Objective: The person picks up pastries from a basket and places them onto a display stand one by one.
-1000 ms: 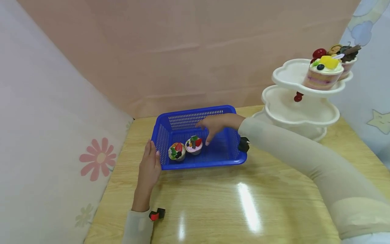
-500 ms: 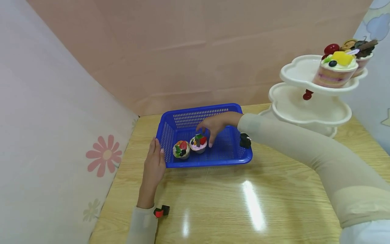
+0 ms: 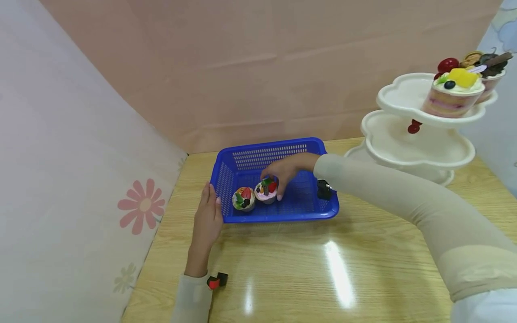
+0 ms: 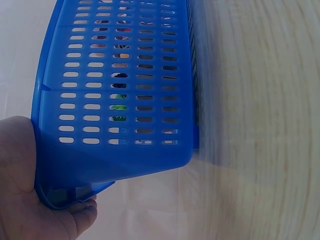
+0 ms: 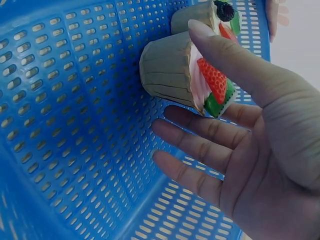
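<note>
A blue plastic basket (image 3: 282, 218) with slotted walls stands on the wooden table. My left hand (image 3: 208, 220) holds its left rim, and the left wrist view shows that hand (image 4: 22, 195) around the rim's corner. Inside lie two cupcakes side by side. One has pink cream, a strawberry and a green leaf (image 3: 265, 195); the other has pale cream with fruit (image 3: 243, 204). My right hand (image 3: 284, 171) reaches over the pink cupcake. In the right wrist view, thumb and extended fingers (image 5: 200, 145) lie on either side of the pink cupcake (image 5: 167, 67); firm contact is unclear.
At the right stands a white tiered stand (image 3: 420, 143). On its top tier are a dessert cup with yellow fruit (image 3: 454, 96) and a dark-topped one (image 3: 493, 74) behind it. A fabric wall (image 3: 226, 80) closes off the back, and a flowered wall (image 3: 81, 179) borders the left.
My right hand has come closer to the pink cupcake, with thumb and fingers now at its sides. My left hand stays on the rim. The whole scene has shifted right in the head view.
</note>
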### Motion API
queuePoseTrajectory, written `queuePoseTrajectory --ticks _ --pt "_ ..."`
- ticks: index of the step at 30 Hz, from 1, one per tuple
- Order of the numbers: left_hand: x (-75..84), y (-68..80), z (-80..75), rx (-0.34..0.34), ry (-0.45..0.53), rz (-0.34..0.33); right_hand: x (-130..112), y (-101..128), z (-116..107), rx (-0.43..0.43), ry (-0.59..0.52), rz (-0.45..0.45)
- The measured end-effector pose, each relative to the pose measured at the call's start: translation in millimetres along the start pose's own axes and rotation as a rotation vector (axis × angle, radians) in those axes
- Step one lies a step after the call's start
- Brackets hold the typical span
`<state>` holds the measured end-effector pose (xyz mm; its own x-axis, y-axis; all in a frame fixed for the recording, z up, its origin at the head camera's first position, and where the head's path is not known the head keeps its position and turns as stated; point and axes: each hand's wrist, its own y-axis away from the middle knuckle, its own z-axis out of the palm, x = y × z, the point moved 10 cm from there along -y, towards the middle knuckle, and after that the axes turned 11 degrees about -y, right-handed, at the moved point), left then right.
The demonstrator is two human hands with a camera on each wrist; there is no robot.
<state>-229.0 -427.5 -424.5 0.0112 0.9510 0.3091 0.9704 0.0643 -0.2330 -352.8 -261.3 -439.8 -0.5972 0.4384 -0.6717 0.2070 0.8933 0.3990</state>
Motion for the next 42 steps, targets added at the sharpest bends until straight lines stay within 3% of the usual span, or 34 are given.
queuePoseTrajectory --ticks 15,27,42 --pt "10.8 0.1 -0.6 0.011 -0.005 0.024 5.6 -5.2 7.9 0.051 0.021 0.012" --pt "12.1 -1.4 -2.5 0.017 -0.001 0.025 5.3 -8.4 5.7 0.097 0.027 -0.039" --pt "-0.3 0.0 0.8 -0.006 -0.009 -0.008 -22.1 20.4 -36.3 0.221 0.052 -0.034"
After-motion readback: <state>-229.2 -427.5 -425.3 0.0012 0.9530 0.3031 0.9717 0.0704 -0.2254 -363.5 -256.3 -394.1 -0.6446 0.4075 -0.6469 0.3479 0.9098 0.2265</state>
